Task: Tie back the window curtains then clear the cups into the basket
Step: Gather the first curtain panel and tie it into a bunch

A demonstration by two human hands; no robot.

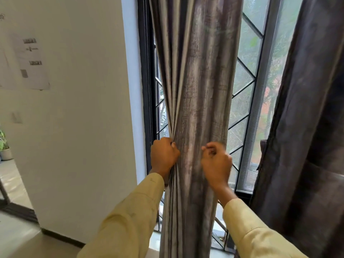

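Curtain [195, 81]: it hung in front of the window [250, 53], gathered into a narrow upright column of grey-brown folds. The column stood between the wall [74, 108] on the left and a second curtain [312, 118] on the right. Window panes showed on both sides of the column.

Left hand [163, 155]: it was closed round the bunched folds at the curtain's left edge, with the thumb across the front of the fabric. The folds converged into the grip from above and hung straight below it.

Right hand [216, 162]: it was at about the same height, in front of the curtain's right part, with its fingers [211, 147] curled toward the fabric. The hand was blurred, so whether it held any fabric could not be told.

Sleeves [130, 211]: pale yellow, on both arms.

Grille [243, 70]: dark diagonal bars crossed the window, visible right of the curtain.

Second curtain: darker, hanging loose at the right edge of the view, apart from the gathered one.

Wall: white, with a printed paper [28, 62] fixed at upper left. A potted plant [3, 146] stood at the far left edge.
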